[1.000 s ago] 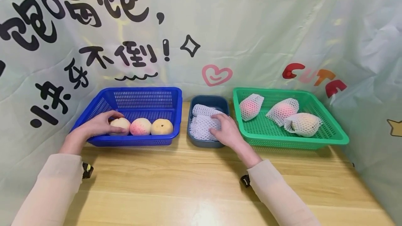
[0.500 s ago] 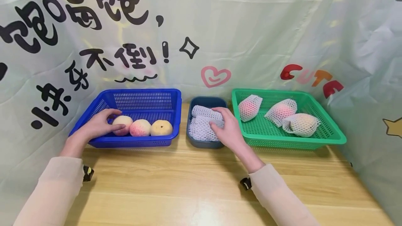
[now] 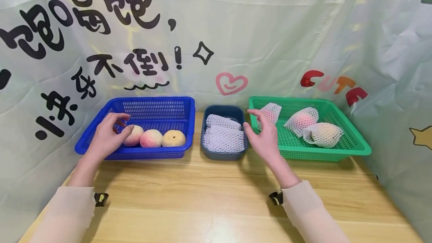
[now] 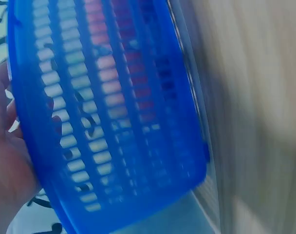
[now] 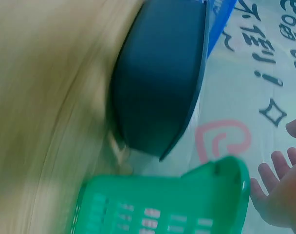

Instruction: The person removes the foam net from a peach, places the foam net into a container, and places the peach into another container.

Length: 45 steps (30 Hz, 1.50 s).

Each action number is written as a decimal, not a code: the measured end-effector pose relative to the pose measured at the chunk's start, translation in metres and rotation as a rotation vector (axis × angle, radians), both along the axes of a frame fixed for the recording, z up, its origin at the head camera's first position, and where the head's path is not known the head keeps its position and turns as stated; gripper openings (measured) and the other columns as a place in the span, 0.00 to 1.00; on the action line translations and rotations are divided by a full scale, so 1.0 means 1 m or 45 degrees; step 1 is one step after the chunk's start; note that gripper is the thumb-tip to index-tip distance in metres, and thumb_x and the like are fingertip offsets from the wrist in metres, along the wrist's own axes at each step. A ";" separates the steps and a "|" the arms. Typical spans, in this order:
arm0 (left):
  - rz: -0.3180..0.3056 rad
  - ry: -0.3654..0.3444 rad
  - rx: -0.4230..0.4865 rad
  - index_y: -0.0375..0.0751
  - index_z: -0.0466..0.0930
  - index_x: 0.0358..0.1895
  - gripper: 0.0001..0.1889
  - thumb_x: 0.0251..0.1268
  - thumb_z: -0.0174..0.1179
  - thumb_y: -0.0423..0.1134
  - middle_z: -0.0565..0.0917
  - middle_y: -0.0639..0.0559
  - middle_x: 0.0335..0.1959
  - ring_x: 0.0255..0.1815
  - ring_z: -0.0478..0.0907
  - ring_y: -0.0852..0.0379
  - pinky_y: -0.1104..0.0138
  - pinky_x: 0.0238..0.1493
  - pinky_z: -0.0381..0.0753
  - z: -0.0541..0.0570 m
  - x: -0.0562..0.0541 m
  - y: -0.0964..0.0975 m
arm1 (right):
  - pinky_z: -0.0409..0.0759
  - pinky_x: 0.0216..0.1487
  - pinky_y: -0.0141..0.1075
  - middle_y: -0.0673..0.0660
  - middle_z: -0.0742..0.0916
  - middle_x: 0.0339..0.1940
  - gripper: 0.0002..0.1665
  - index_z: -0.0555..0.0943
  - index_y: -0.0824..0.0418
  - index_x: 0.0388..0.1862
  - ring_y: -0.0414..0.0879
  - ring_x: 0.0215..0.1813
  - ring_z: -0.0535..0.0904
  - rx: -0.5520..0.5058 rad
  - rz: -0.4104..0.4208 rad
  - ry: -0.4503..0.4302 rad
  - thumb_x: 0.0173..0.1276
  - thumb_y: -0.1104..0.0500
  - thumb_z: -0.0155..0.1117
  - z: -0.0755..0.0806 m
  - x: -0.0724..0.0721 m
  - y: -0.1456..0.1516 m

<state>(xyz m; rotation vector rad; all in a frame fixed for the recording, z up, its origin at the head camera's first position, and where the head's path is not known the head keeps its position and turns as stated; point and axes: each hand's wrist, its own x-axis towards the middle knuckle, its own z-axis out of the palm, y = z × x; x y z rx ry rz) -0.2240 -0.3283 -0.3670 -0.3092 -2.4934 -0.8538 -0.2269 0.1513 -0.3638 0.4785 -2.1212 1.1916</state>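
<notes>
In the head view, my left hand (image 3: 109, 134) hovers over the left front of a blue basket (image 3: 135, 155), fingers loosely bent and holding nothing. Beside its thumb sits a pink-blushed peach (image 3: 134, 137); another peach (image 3: 151, 138) and a yellow round fruit (image 3: 173, 138) complete the row. My right hand (image 3: 264, 138), holding nothing, hangs between a dark blue bin (image 3: 222, 156) and a green basket (image 3: 303, 155). White foam net sleeves (image 3: 224, 138) lie flat in the bin. In the left wrist view, the left hand (image 4: 11, 165) appears beyond the basket rim.
Inside the green basket are fruits in foam nets: one netted fruit (image 3: 270, 113) partly behind my right hand, a pink netted one (image 3: 302, 121) and a yellowish netted one (image 3: 324, 135). A printed cloth (image 3: 287, 40) rises behind the containers. All stand on a wooden table (image 3: 189, 198).
My right hand has lifted off the foam sleeves and moved right, out of the bin. My left hand has come away from the leftmost peach, rising slightly.
</notes>
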 end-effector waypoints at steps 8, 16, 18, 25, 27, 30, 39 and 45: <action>-0.082 0.055 0.056 0.37 0.80 0.57 0.16 0.69 0.68 0.34 0.80 0.42 0.49 0.44 0.75 0.54 0.73 0.38 0.73 0.000 0.021 0.039 | 0.73 0.66 0.55 0.64 0.83 0.61 0.24 0.80 0.66 0.63 0.58 0.65 0.78 -0.076 -0.145 -0.028 0.68 0.69 0.69 -0.002 0.000 0.045; -0.208 0.083 -0.100 0.38 0.81 0.55 0.17 0.65 0.71 0.34 0.82 0.44 0.48 0.46 0.78 0.50 0.55 0.43 0.79 -0.011 0.033 0.065 | 0.72 0.64 0.39 0.65 0.83 0.60 0.23 0.80 0.68 0.62 0.58 0.65 0.77 -0.050 -0.328 -0.089 0.68 0.69 0.68 -0.004 0.001 0.098; -0.218 0.064 -0.180 0.40 0.81 0.55 0.18 0.65 0.72 0.39 0.83 0.46 0.49 0.48 0.80 0.48 0.50 0.46 0.79 -0.013 0.035 0.071 | 0.72 0.65 0.43 0.66 0.82 0.61 0.24 0.79 0.68 0.63 0.60 0.65 0.76 -0.036 -0.370 -0.125 0.68 0.68 0.68 -0.004 0.001 0.113; -0.206 0.063 -0.490 0.43 0.83 0.48 0.19 0.66 0.69 0.53 0.83 0.49 0.46 0.52 0.80 0.45 0.47 0.54 0.78 -0.018 0.039 0.087 | 0.64 0.66 0.66 0.74 0.73 0.69 0.32 0.71 0.70 0.72 0.73 0.70 0.67 0.171 -0.440 -0.401 0.74 0.58 0.65 -0.001 0.004 0.164; -0.195 0.038 -0.539 0.43 0.82 0.45 0.19 0.68 0.67 0.55 0.83 0.49 0.44 0.51 0.79 0.45 0.46 0.54 0.77 -0.020 0.039 0.090 | 0.62 0.67 0.69 0.76 0.71 0.71 0.34 0.69 0.71 0.73 0.75 0.71 0.64 0.249 -0.440 -0.461 0.75 0.56 0.63 0.000 0.003 0.178; -0.173 -0.007 -0.589 0.44 0.82 0.43 0.19 0.71 0.64 0.58 0.83 0.50 0.42 0.50 0.77 0.45 0.45 0.53 0.76 -0.023 0.041 0.093 | 0.60 0.68 0.72 0.79 0.69 0.72 0.36 0.67 0.73 0.74 0.78 0.73 0.60 0.317 -0.436 -0.528 0.77 0.53 0.61 0.000 -0.001 0.198; -0.141 -0.064 -0.646 0.46 0.81 0.43 0.21 0.75 0.58 0.62 0.83 0.52 0.40 0.46 0.79 0.46 0.46 0.50 0.75 -0.027 0.041 0.093 | 0.61 0.65 0.74 0.84 0.66 0.69 0.40 0.62 0.78 0.74 0.81 0.69 0.60 0.485 -0.426 -0.678 0.79 0.49 0.58 0.002 -0.015 0.243; -0.131 -0.061 -0.666 0.46 0.80 0.42 0.21 0.74 0.58 0.62 0.82 0.52 0.39 0.46 0.78 0.46 0.47 0.50 0.75 -0.027 0.040 0.093 | 0.66 0.63 0.72 0.86 0.63 0.71 0.47 0.57 0.81 0.76 0.81 0.67 0.65 0.552 -0.313 -0.846 0.80 0.43 0.57 0.006 -0.025 0.258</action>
